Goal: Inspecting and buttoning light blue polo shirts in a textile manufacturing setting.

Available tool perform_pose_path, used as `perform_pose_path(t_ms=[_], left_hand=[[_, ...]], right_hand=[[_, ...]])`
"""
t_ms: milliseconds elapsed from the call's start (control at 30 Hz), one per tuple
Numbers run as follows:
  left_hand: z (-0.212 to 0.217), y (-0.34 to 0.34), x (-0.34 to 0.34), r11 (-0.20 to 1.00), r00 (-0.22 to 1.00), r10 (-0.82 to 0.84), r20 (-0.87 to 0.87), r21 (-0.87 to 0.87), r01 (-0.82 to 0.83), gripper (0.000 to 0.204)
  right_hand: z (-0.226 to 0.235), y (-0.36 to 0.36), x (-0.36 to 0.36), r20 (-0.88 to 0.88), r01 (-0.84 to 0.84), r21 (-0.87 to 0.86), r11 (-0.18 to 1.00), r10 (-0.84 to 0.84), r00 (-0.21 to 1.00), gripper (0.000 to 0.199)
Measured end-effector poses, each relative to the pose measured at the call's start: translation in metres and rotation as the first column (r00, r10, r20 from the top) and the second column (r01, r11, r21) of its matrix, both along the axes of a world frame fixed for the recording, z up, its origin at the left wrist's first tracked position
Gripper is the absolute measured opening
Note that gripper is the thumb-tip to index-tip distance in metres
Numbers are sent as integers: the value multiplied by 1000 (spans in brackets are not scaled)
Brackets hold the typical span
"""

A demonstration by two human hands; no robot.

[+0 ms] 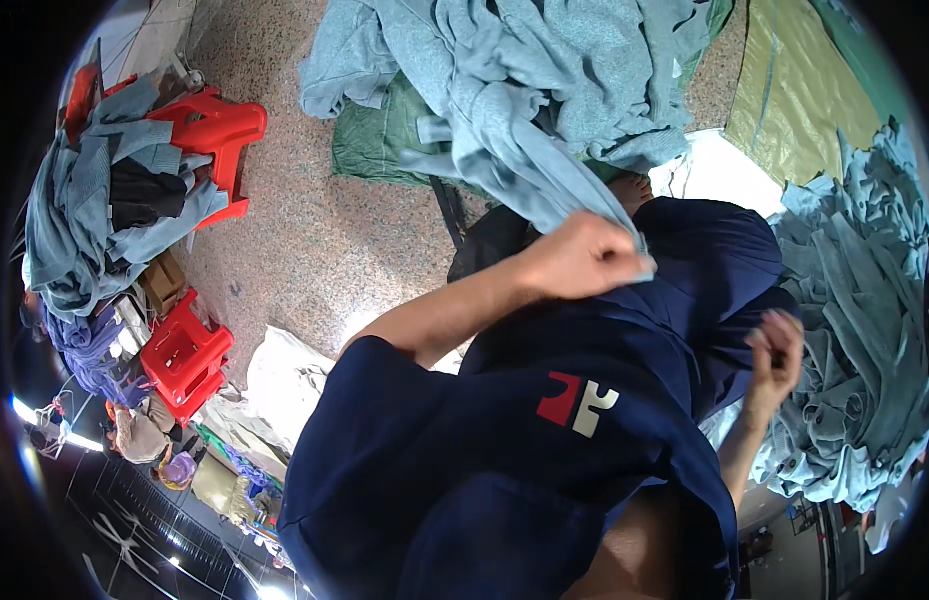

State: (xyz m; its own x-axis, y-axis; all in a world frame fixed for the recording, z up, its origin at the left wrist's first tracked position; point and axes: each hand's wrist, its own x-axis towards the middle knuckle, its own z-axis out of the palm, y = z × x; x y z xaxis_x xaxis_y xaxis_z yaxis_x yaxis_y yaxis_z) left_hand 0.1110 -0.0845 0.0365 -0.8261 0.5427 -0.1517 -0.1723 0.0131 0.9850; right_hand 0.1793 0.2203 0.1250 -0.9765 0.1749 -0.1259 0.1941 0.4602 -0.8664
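Observation:
My left hand (587, 258) is closed round the end of a grey-blue knit garment (524, 165), just above my lap. The garment stretches from my fist, twisted into a long strip, up toward a large heap of similar knit garments (574, 60) on the floor in front of me. On the other side, my right hand (776, 352) is raised beside my dark blue trousers, its fingers loosely bent and apart with nothing seen in them. It is nearest to a tall pile of grey-blue knit pieces (844, 320) at my right.
Under the front heap lies a green plastic sheet (369, 140). Far right is a yellowish woven sheet (799, 75). A red stool (219, 125) stands at the left beside more knitwear (74, 220), with another red stool (184, 360) nearer. White cloth (284, 385) lies on the speckled floor (294, 230).

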Motion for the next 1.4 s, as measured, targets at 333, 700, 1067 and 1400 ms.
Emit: perform_pose_path(t_ms=[333,700,1067,1400], left_hand=[[74,16,5,819,924,-354,-147,428,382,26],[-100,-47,-25,449,461,605,649,200,-871,63],[15,-132,-67,819,774,546,320,-10,-573,28],[262,-4,-188,795,943,139,-304,602,77,24]], right_hand=[[-43,-95,-59,42,-518,-615,595,680,732,24],[-47,-96,-28,165,-139,-773,618,409,898,15],[-26,7,3,-132,71,-736,673,-246,960,27],[69,6,7,-183,-582,-188,791,554,812,21]])
